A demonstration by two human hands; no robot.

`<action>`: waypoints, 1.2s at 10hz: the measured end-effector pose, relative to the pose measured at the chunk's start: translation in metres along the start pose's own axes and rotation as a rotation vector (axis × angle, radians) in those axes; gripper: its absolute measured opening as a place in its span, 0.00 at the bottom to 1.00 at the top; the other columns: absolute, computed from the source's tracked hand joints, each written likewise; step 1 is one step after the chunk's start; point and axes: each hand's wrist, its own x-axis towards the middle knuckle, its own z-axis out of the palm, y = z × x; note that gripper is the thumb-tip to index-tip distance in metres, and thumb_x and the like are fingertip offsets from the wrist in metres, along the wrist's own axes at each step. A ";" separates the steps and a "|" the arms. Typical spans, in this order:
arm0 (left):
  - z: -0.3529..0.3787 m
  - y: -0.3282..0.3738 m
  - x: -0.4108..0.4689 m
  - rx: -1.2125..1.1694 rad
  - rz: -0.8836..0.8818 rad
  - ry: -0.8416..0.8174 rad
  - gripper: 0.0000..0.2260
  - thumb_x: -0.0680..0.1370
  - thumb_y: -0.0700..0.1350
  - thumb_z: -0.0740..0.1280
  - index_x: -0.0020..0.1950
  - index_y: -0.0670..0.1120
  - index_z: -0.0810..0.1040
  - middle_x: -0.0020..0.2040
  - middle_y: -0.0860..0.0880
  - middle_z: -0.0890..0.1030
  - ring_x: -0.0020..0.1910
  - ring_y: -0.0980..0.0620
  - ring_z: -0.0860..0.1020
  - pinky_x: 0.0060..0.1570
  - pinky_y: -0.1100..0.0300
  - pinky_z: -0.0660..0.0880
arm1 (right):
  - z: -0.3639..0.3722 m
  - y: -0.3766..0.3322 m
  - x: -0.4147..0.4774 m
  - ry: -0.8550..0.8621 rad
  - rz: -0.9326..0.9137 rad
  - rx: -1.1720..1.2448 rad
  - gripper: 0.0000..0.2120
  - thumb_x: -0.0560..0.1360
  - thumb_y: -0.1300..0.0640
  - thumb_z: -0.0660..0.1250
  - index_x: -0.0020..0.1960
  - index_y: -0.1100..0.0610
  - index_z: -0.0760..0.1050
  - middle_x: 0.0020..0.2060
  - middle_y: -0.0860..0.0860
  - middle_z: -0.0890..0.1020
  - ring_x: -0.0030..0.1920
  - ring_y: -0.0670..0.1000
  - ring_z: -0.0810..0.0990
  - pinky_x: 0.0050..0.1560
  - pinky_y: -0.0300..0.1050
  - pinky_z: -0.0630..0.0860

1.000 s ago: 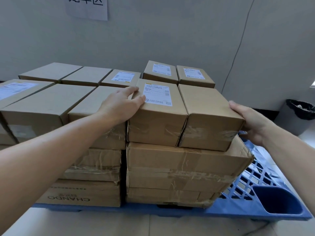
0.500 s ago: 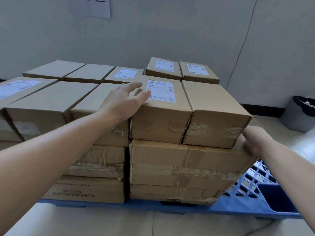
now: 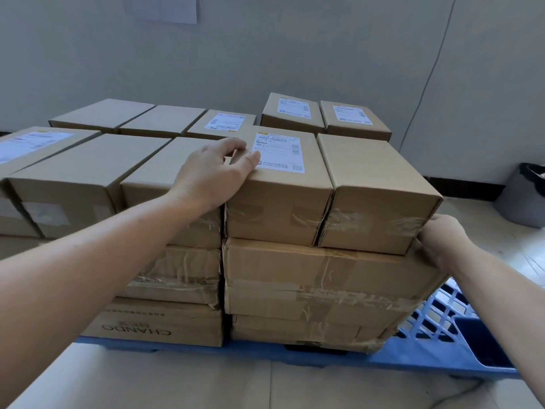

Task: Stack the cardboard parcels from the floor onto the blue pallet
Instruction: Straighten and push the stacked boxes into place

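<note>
While our left hand (image 3: 212, 175) is resting open on the labelled parcel (image 3: 280, 199) topping the blue pallet's (image 3: 427, 358) stack, our right hand (image 3: 442, 240) is hiding its fingers; we're judging the parcel stiff, light, best clasped by opposite sides.

Storage or parcel depot room, labelled cardboard parcels (image 3: 277, 187) stacked on blue pallet (image 3: 436, 323), bare wall (image 3: 295, 54), bin (image 3: 525, 199)
</note>
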 end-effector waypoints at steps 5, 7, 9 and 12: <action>-0.023 -0.008 0.003 -0.121 -0.002 -0.068 0.21 0.77 0.63 0.58 0.63 0.54 0.77 0.58 0.55 0.79 0.58 0.56 0.74 0.54 0.62 0.66 | -0.012 -0.005 0.002 0.041 -0.013 0.084 0.16 0.77 0.66 0.58 0.32 0.54 0.61 0.28 0.54 0.67 0.27 0.49 0.69 0.30 0.41 0.62; -0.031 -0.005 0.013 -0.107 -0.045 -0.103 0.20 0.78 0.62 0.59 0.64 0.54 0.77 0.61 0.57 0.78 0.62 0.56 0.72 0.60 0.60 0.65 | -0.039 -0.061 0.010 -0.010 -0.115 0.421 0.13 0.75 0.48 0.64 0.51 0.56 0.79 0.44 0.50 0.81 0.47 0.51 0.77 0.47 0.45 0.73; -0.025 0.012 0.031 -0.123 -0.077 -0.160 0.18 0.77 0.61 0.62 0.62 0.54 0.77 0.59 0.56 0.77 0.61 0.55 0.72 0.61 0.57 0.68 | -0.025 -0.120 -0.018 -0.177 -0.445 0.270 0.10 0.74 0.47 0.67 0.47 0.54 0.81 0.48 0.48 0.83 0.56 0.49 0.77 0.62 0.50 0.70; -0.001 0.045 0.081 -0.103 -0.252 -0.202 0.13 0.78 0.53 0.64 0.59 0.49 0.78 0.53 0.52 0.77 0.55 0.52 0.74 0.55 0.58 0.71 | 0.032 -0.159 0.000 -0.129 -0.513 0.138 0.11 0.72 0.48 0.66 0.42 0.54 0.82 0.41 0.50 0.84 0.47 0.52 0.82 0.54 0.54 0.78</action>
